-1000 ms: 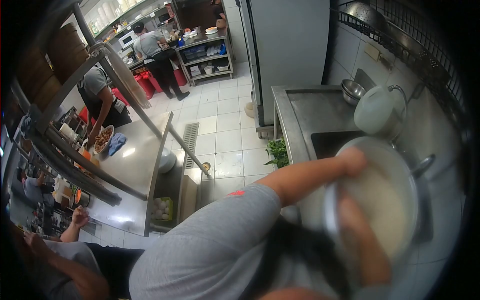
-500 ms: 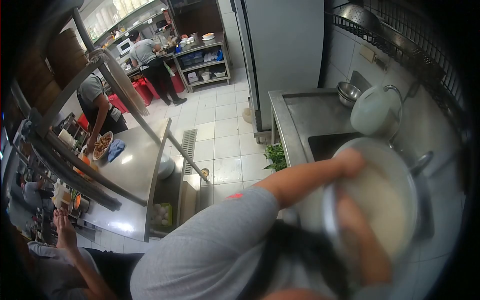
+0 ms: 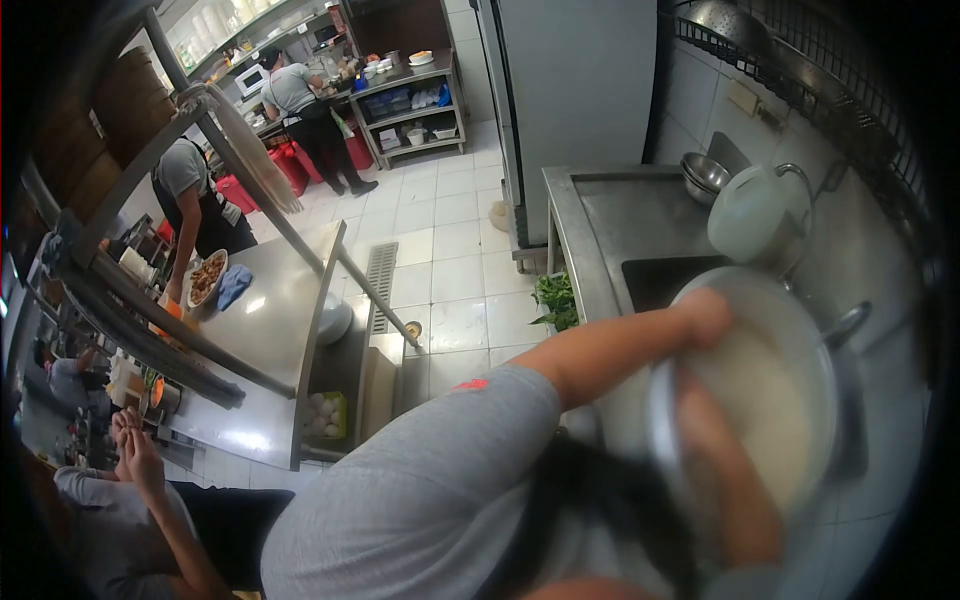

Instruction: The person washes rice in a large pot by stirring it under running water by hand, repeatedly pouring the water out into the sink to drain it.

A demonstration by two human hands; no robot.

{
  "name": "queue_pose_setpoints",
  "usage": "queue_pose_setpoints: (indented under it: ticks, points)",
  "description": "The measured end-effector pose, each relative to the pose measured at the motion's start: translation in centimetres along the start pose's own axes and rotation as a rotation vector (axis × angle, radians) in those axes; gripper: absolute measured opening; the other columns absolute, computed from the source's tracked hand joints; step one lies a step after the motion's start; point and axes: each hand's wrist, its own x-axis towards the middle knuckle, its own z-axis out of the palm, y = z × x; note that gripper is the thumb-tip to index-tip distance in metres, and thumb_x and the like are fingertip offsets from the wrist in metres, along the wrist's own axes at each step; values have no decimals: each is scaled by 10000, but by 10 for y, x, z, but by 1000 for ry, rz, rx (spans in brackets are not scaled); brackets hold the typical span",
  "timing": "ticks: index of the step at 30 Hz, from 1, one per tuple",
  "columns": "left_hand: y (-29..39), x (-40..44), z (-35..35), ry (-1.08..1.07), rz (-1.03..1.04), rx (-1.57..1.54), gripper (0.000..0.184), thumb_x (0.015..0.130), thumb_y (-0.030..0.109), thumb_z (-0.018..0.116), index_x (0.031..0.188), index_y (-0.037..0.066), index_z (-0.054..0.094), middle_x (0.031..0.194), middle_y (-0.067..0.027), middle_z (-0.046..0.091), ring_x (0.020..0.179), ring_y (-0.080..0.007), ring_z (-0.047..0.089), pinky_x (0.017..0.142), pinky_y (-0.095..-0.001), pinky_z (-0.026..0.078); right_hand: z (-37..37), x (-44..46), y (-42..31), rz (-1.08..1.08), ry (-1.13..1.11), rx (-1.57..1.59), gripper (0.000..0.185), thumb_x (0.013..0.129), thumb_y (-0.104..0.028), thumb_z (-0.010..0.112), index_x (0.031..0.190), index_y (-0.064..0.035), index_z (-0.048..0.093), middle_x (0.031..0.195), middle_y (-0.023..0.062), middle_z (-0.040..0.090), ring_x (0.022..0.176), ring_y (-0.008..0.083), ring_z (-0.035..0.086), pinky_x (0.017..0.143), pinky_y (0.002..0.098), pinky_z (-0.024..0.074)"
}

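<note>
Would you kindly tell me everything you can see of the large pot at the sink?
The large pot is round, wide-mouthed and silvery, apparently metal, with one looped handle visible at the picture's right. Pale, cloudy contents lie inside; blur hides what they are. It overlaps the dark sink basin in view, mouth toward the camera; its base is hidden, so its tilt is unclear. The left hand is at its rim; the right hand reaches inside.

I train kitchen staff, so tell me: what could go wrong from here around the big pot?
With the left hand and right hand both at the pot, a hard push might tip it and slop the whitish contents. The pale container, close to the pot's far rim, may also get knocked.
</note>
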Motion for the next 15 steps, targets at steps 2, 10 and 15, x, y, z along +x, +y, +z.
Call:
queue_pose_setpoints:
  ticks: [2, 10, 15]
  points:
    - [1, 0, -2, 6, 0, -5, 220, 619, 190, 563, 805, 109, 646, 756, -118, 633, 722, -303, 615, 660, -409, 488, -5, -3, -6, -14, 7, 3, 259, 761, -72, 471, 918, 61, 630, 1365, 235, 295, 1145, 368, 438, 992, 360, 323]
    - [-1, 3, 1, -3, -3, -11, 266, 626, 192, 563, 868, 112, 639, 794, -113, 636, 747, -299, 615, 672, -410, 486, -4, -4, -6, -24, 44, 105, 596, 766, -65, 449, 1331, 22, 279, 1209, 288, 447, 1083, 379, 476, 926, 365, 362]
    - [1, 2, -4, -14, -33, -26, 282, 629, 197, 564, 889, 124, 645, 801, -114, 638, 756, -296, 618, 681, -406, 486, -11, -5, -18, 79, 40, 167, 574, 759, -67, 460, 1310, 15, 321, 1174, 292, 471, 1069, 378, 487, 909, 372, 373]
